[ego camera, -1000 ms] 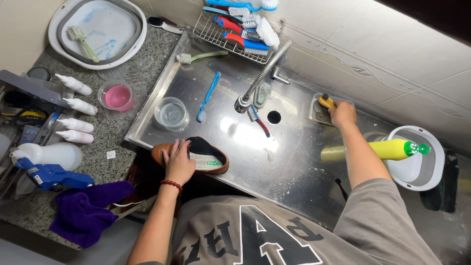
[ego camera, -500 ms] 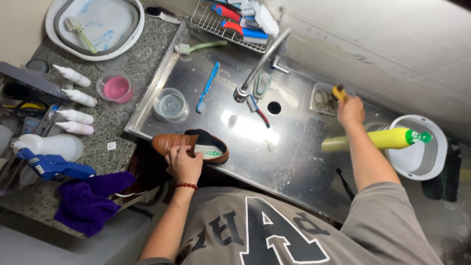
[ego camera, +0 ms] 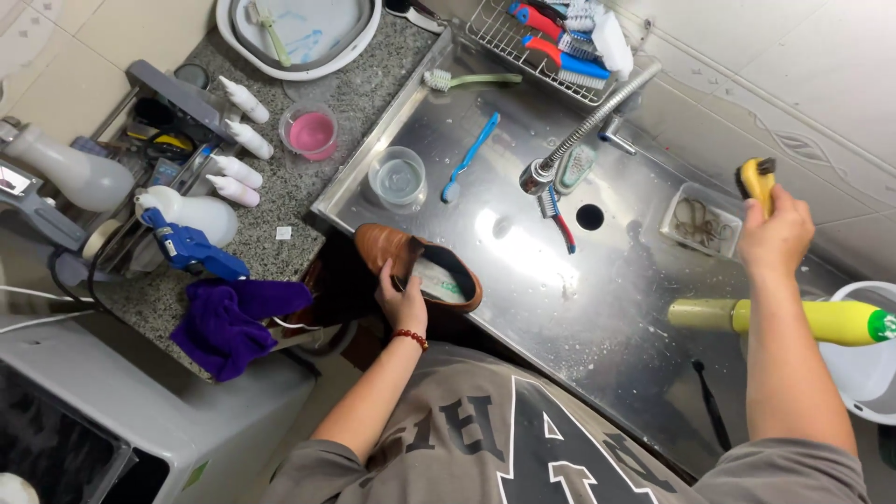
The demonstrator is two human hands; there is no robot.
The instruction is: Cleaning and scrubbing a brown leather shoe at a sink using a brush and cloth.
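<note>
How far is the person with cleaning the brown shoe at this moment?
Done: the right hand has the yellow brush lifted clear of the small clear tray. In hand: the left hand grips the brown shoe at the edge of the steel sink. Left: the brush has not touched the shoe, whose leather looks dry.

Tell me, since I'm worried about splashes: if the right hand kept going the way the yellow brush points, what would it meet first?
Probably the tiled wall. The right hand holds the yellow brush raised above the sink; nothing shows between, though depth is unclear.
</note>
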